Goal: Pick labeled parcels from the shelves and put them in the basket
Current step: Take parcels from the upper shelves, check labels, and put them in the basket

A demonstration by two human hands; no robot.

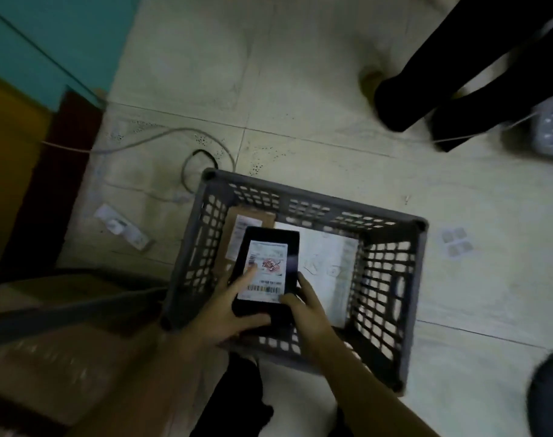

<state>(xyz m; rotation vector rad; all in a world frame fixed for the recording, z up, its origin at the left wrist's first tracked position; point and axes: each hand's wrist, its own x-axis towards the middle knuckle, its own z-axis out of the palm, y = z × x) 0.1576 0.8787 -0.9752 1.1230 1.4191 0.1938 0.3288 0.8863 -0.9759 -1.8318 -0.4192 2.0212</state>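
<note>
Black labeled parcel (270, 266) is held over the open grey basket (316, 197) on the tiled floor (300, 89). My left hand (231, 313) and right hand (309, 310) curl round its near end. A brown parcel (231, 216) and a white parcel (322, 257) lie inside.

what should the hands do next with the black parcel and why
Probably lower the black parcel straight down and let go. The left hand and the right hand both grip it over the opening of the grey basket. A brown parcel and a white parcel already lie flat on the bottom, so it can likely rest on them.
</note>
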